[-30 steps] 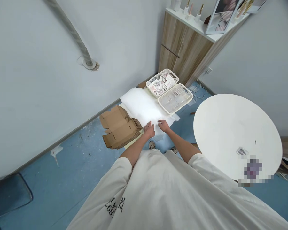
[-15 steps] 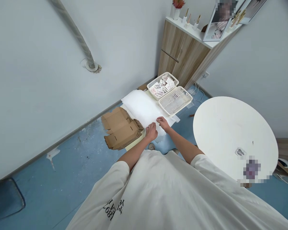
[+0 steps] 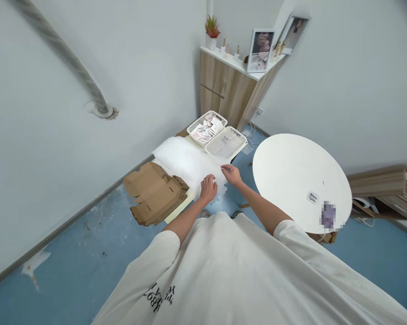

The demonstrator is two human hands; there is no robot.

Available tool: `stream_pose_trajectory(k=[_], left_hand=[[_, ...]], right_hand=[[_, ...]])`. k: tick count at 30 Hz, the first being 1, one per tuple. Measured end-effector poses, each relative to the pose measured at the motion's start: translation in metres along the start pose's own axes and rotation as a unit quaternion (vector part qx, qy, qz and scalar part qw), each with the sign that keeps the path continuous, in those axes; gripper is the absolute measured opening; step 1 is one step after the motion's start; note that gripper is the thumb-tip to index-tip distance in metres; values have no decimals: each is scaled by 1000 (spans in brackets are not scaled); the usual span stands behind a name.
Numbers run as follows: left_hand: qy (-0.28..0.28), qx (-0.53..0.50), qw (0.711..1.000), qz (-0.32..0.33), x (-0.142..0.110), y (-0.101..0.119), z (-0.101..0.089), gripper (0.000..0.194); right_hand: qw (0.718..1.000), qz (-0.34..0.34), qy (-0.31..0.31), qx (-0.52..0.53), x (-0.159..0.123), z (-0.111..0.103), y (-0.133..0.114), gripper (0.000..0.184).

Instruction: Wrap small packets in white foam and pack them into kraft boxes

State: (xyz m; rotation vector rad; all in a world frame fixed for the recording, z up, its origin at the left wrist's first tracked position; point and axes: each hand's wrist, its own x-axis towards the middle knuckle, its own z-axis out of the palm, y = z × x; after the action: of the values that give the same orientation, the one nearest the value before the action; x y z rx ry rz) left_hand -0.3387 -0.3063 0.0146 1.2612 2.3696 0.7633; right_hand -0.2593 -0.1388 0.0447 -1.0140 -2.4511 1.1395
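Observation:
Thin white sheets (image 3: 179, 155), soft and slightly see-through at the near edge, lie in a stack on a low surface in front of me. Over their near part is my left hand (image 3: 208, 188), fingers apart and bent, with a ring on one finger. My right hand (image 3: 231, 174) is at the right edge of the sheets, thumb and fingertips pinched together on what looks like the edge of the top sheet. The pinched part is too small to make out well. Left of my left hand lie flattened brown cardboard boxes (image 3: 156, 192), stacked.
Beyond the sheets stand a white basket (image 3: 190, 130) of small printed packets and another white basket (image 3: 243, 136) with clear packets. A round white table (image 3: 284, 171) is at the right. A wooden cabinet (image 3: 212, 74) fills the corner, with picture frames and a plant on top.
My view has turned to the right. My hands have moved apart, and the left fingers have spread. The right edge of the top white sheet has shifted left and looks rumpled.

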Motion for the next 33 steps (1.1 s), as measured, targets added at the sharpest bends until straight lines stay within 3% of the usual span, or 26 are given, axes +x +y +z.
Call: stream_pose_trajectory(k=[7,13,22,28,33], left_hand=[[-53,35,995,83,29,60,23,48],[-107,65,983,137,54,113,57,53],[-203,127,961,137,80,198,143,60],[-283,156,938,126,84,249,194,60],[-318,188,922,116,84,277,239,58]], right_hand=[[993,58,105,-21,-23,-79,50,34],[976,134,169,5,-50,-141,106,45],[949,189,243,64,-92,-220,219,47],[942,229,233,72,-113,-263,295,48],[946,246,203,53,-129,-285,347,47]])
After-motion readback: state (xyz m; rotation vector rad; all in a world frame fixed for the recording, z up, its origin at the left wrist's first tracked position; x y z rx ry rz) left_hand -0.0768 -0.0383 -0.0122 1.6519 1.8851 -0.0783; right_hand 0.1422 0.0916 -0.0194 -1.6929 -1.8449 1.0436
